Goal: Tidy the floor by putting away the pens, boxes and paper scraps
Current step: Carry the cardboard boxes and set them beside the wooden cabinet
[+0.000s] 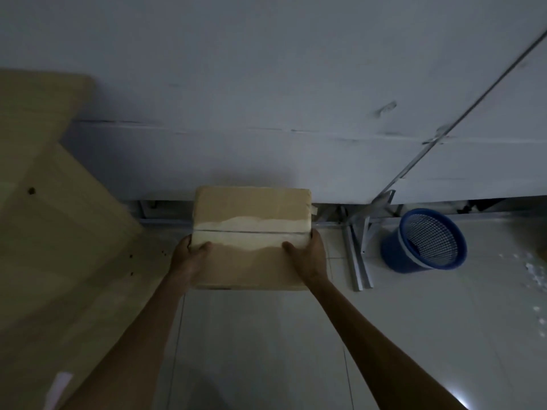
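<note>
A brown cardboard box (251, 208), taped along its top seam, is held out in front of me near the base of the white wall. My left hand (189, 258) grips its left side with the thumb on top. My right hand (307, 255) grips its right side the same way. Whether the box rests on the floor or hangs just above it cannot be told. Small white paper scraps (535, 273) lie on the tiles at the far right.
A blue mesh waste bin (426, 241) stands tilted at the right by the wall. A metal bracket (358, 255) and a slanted rail (461, 116) sit between box and bin. A light wooden cabinet (59, 232) fills the left. White floor tiles (266, 335) lie below.
</note>
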